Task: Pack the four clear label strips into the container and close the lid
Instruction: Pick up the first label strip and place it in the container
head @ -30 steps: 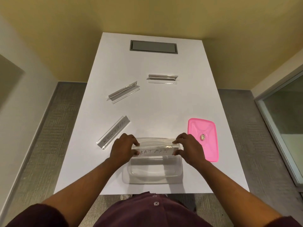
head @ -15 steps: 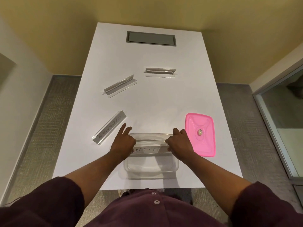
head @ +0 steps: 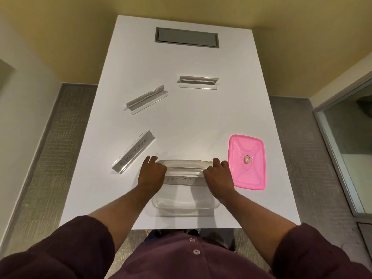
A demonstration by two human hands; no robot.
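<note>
White surface (head: 181, 121) in a yellow-walled room | my left hand (head: 151, 176) and right hand (head: 218, 178) pinch the BATMAN strip (head: 184, 179) by its ends over the open container (head: 182, 204) | advice: keep it level, lower both ends together | three strips and the pink lid (head: 247, 162) lie outside.

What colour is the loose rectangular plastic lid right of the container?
Pink rectangular plastic lid, clearest in the head view.

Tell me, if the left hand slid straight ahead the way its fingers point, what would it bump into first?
Probably nothing close. The left hand points up the table, between the written-on strip and the container. The tilted strip farther up may lie in that line, though depth is hard to judge.
</note>
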